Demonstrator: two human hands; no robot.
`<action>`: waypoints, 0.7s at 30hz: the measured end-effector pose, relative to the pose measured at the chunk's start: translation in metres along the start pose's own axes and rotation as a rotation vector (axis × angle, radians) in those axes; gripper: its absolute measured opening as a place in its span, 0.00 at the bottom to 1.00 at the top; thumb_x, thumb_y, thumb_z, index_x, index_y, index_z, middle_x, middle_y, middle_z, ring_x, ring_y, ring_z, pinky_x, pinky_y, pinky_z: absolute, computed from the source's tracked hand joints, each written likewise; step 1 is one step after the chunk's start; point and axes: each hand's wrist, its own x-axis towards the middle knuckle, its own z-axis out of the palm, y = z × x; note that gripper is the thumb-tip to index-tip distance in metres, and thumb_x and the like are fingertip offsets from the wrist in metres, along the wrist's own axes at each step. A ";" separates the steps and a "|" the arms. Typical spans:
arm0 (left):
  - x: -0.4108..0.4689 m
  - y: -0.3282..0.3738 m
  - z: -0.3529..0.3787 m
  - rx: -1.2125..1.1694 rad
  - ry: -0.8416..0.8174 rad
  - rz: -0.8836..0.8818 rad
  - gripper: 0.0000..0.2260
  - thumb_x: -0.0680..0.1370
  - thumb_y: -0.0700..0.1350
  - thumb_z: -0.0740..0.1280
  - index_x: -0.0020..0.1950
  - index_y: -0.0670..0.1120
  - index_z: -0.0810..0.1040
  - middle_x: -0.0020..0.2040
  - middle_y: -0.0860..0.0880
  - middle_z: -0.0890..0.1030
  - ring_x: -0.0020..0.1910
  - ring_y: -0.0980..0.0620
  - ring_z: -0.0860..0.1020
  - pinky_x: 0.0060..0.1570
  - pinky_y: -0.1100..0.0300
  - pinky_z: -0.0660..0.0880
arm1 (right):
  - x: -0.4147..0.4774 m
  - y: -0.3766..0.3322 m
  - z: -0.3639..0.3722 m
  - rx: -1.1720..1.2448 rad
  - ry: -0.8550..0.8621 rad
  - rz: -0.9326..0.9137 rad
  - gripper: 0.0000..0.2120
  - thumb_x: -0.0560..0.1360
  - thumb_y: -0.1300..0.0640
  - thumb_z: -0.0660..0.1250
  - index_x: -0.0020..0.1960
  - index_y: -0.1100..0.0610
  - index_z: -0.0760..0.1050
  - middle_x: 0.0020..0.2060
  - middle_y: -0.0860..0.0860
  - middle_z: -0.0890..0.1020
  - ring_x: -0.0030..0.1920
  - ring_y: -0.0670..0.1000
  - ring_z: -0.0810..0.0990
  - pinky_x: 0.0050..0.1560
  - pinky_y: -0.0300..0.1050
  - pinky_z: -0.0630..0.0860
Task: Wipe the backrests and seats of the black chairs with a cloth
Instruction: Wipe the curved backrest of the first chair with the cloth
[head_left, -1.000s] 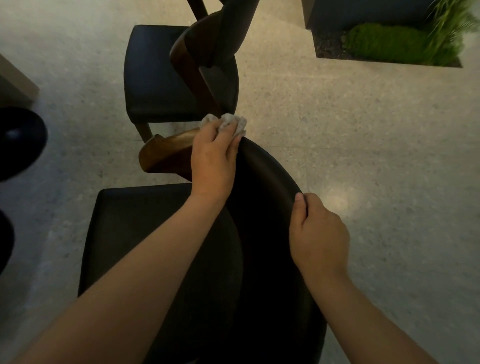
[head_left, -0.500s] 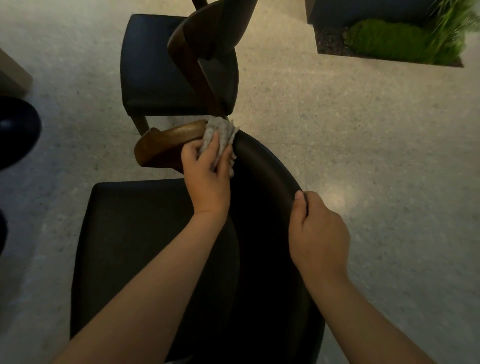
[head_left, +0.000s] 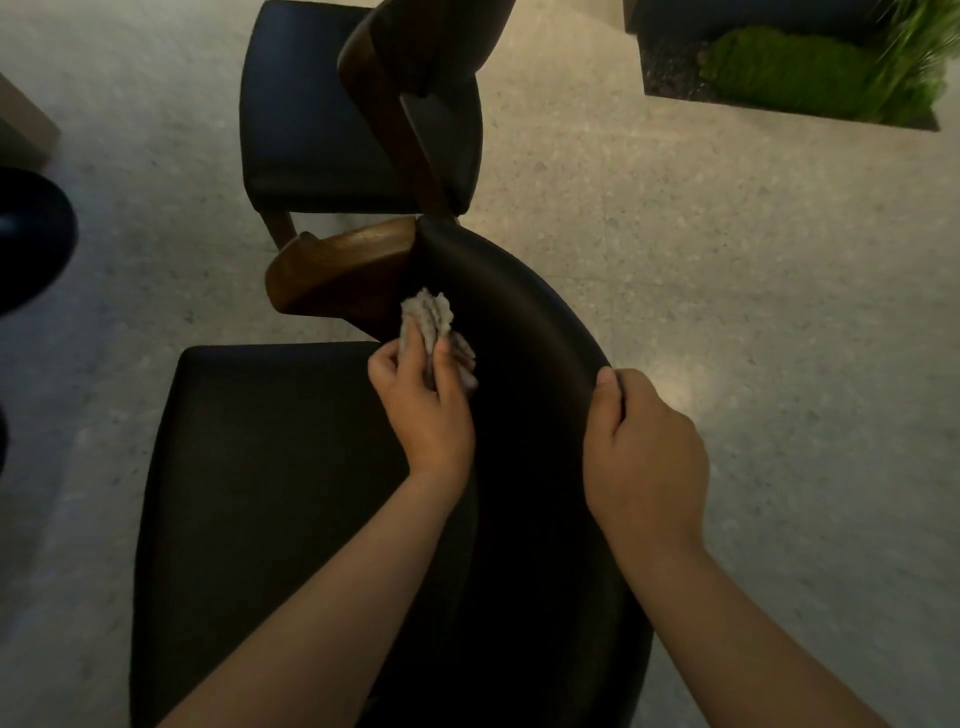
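Directly below me is a black chair with a curved black backrest (head_left: 540, 332), a black seat (head_left: 270, 467) and a brown wooden armrest (head_left: 337, 265). My left hand (head_left: 426, 410) grips a crumpled grey cloth (head_left: 434, 322) and presses it against the inner face of the backrest, just below the armrest joint. My right hand (head_left: 644, 457) grips the top edge of the backrest, thumb on the rim. A second black chair (head_left: 322, 114) with a wooden frame stands farther ahead.
Pale speckled floor (head_left: 727, 291) surrounds the chairs. A dark planter with green moss and grass (head_left: 800, 73) sits at the top right. A round black base (head_left: 31, 234) lies at the left edge, beside a light-coloured block (head_left: 21, 124).
My left hand has slid the cloth from the top end of the backrest down onto its inner face. My right hand has stayed gripping the rim.
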 end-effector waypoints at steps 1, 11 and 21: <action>0.003 -0.002 0.001 0.018 0.011 0.012 0.17 0.82 0.48 0.62 0.69 0.46 0.72 0.59 0.51 0.67 0.54 0.60 0.73 0.53 0.72 0.72 | 0.000 0.000 0.000 0.002 0.000 0.001 0.21 0.81 0.45 0.47 0.45 0.55 0.74 0.26 0.46 0.72 0.25 0.46 0.71 0.28 0.42 0.66; 0.031 -0.059 -0.009 0.275 -0.284 -0.367 0.13 0.81 0.42 0.63 0.64 0.40 0.73 0.63 0.42 0.72 0.54 0.49 0.75 0.53 0.64 0.68 | -0.001 0.001 0.001 0.016 0.003 -0.005 0.20 0.81 0.46 0.48 0.43 0.55 0.73 0.25 0.46 0.71 0.24 0.45 0.70 0.28 0.40 0.63; 0.025 -0.016 -0.012 0.093 -0.090 -0.033 0.13 0.82 0.49 0.60 0.64 0.47 0.74 0.60 0.50 0.67 0.54 0.58 0.74 0.54 0.67 0.71 | -0.001 0.001 0.000 0.012 0.003 -0.015 0.22 0.81 0.45 0.46 0.44 0.56 0.73 0.25 0.46 0.70 0.24 0.46 0.69 0.28 0.41 0.62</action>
